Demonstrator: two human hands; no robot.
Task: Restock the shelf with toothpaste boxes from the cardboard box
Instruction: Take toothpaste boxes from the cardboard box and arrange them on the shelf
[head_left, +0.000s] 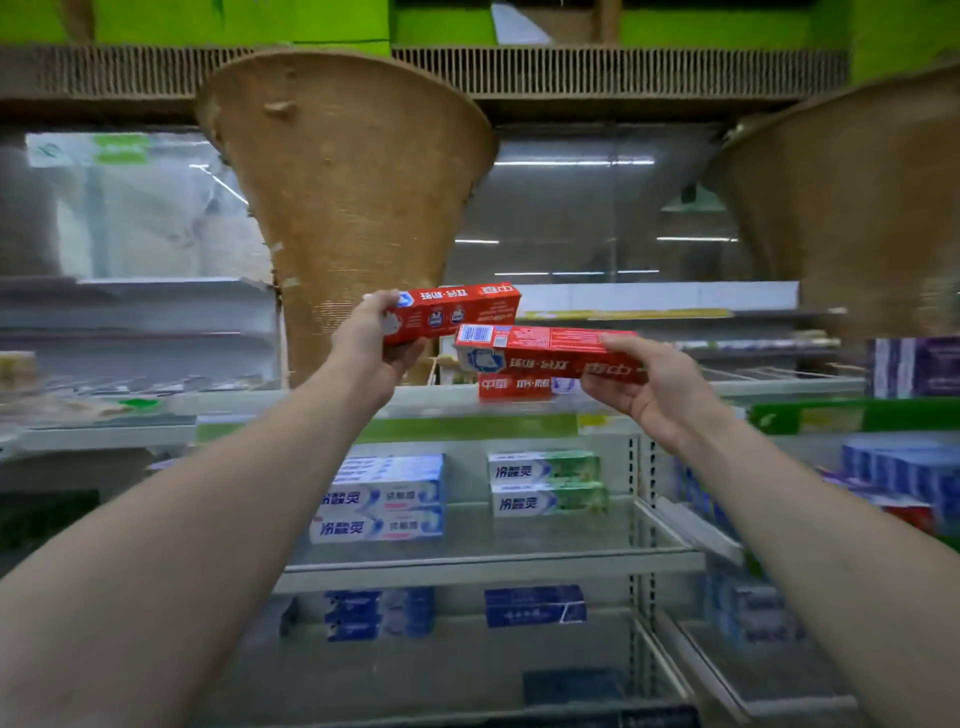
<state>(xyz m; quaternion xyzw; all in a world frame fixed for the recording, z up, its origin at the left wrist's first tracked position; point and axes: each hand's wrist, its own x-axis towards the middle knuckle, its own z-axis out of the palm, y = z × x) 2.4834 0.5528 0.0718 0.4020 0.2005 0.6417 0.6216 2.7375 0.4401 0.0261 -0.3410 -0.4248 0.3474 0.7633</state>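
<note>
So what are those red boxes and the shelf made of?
The upper red box, in the left hand, and the lower red box, in the right hand, look like thin printed cardboard, slightly glossy: crisp folded edges. The shelf looks like pale painted metal, judging by its perforated upright, though blur leaves that open.

Mid-frame, a long red cardboard toothpaste box (457, 312) lies level, print upside down, its left end gripped by the left hand (371, 338). Just below-right, the right hand (644, 384) holds a second red toothpaste box (550, 353). Beneath it, a third red box (511, 387) sits on the pale metal shelf (291, 402).
</note>
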